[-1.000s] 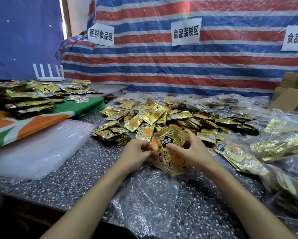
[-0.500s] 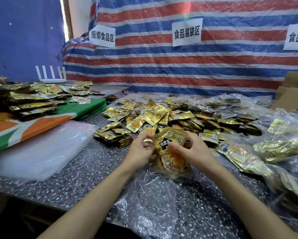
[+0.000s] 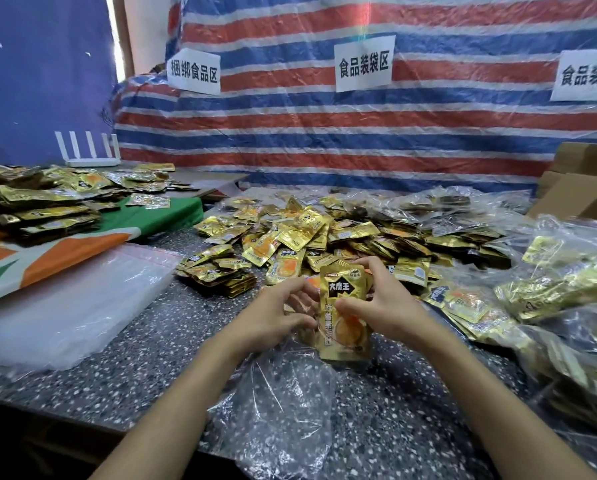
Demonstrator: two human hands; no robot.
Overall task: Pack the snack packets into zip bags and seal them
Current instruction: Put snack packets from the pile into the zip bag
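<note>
My right hand [image 3: 382,303] grips a stack of gold snack packets [image 3: 342,313], held upright with black Chinese lettering facing me. My left hand [image 3: 273,313] pinches the mouth of a clear zip bag [image 3: 283,403] beside the stack's lower left. The bag lies crumpled on the speckled table toward me. The lower part of the packet stack sits at the bag's opening; how far it is inside I cannot tell. A big heap of loose gold packets [image 3: 324,233] lies just beyond both hands.
A pile of flat clear zip bags [image 3: 61,306] lies at left on the speckled table [image 3: 144,368]. Filled bags of packets [image 3: 560,292] crowd the right side. More gold packets [image 3: 41,209] sit on a green-orange cloth at far left. Cardboard boxes [image 3: 581,188] stand at back right.
The packet stack has been turned from tilted to upright and raised slightly. Both hands have closed in around it at the bag's mouth.
</note>
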